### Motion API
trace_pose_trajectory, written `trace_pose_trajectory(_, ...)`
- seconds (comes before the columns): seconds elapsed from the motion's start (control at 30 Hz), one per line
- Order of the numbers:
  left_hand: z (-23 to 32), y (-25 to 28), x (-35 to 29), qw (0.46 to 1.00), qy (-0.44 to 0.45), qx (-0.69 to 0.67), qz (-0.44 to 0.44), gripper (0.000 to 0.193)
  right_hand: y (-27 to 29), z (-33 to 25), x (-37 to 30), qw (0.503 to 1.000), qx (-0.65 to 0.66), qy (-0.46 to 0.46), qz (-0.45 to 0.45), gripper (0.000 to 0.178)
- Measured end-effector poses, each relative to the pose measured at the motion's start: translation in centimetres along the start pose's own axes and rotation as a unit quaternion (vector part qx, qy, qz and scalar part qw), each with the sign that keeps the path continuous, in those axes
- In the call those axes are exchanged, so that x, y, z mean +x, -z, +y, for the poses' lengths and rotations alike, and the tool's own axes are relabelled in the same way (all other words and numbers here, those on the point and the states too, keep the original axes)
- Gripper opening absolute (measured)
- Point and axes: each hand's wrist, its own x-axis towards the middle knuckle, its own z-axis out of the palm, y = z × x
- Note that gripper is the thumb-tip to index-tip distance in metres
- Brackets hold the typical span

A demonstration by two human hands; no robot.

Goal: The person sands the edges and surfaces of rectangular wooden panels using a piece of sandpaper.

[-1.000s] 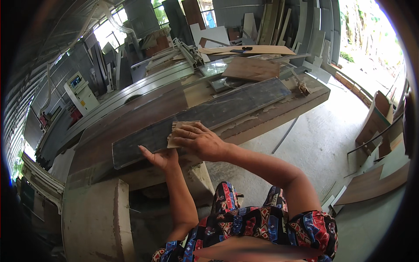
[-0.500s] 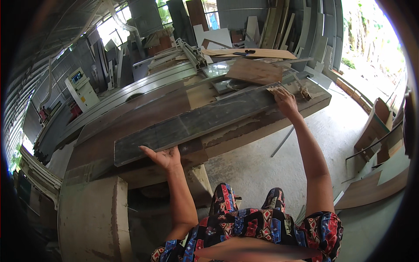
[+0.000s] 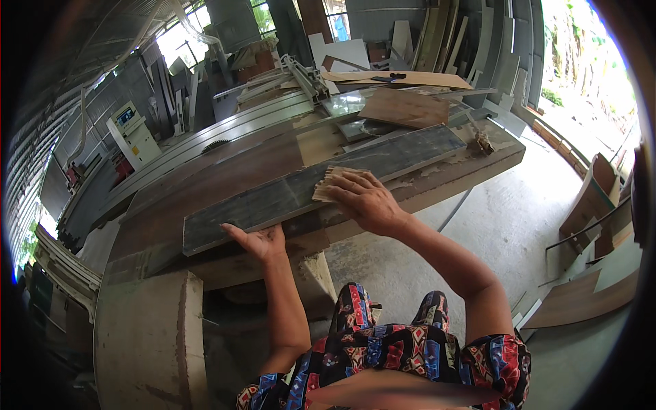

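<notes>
While the dark plank point(image 3: 321, 188) runs from near left to far right, the right hand point(image 3: 362, 199) presses sandpaper point(image 3: 333, 180) flat, fingers spread; the left hand point(image 3: 258, 240) braces its near edge, fingers open.

Single head view, fisheye, worn high, looking down and forward over the desk point(image 3: 205, 184). Forearms enter from lower edge, close below. Workshop curves around the rim, far.
</notes>
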Motion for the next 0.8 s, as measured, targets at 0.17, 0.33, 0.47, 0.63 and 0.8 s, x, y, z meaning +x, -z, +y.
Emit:
trace_pose_trajectory(0.17, -0.1, -0.2, -0.2, 1.000, -0.001, 0.026, 0.004, 0.083, 2.0, 3.0, -1.1, 0.997, -0.076, -0.015, 0.004, 0.045)
trace_pose_trajectory(0.33, -0.2, 1.0, 0.1, 0.999, 0.010, 0.036, -0.015, 0.095, 0.7, 4.7, -0.4, 0.990, -0.130, 0.001, 0.052, 0.040)
trace_pose_trajectory(0.47, -0.4, 2.0, 0.7, 0.995, 0.003, -0.003, -0.104, 0.107, 0.9, 4.6, -0.2, 0.988, -0.133, 0.024, 0.082, 0.036)
trace_pose_trajectory(0.63, -0.1, 2.8, 1.6, 0.988, 0.036, -0.100, -0.110, 0.110, 3.0, 2.9, 0.3, 0.994, -0.100, 0.038, 0.039, 0.039)
trace_pose_trajectory(0.8, -0.3, 3.2, 2.5, 0.996, 0.022, -0.049, -0.074, 0.081, 6.4, 3.2, 2.0, 0.999, -0.034, -0.002, -0.035, 0.035)
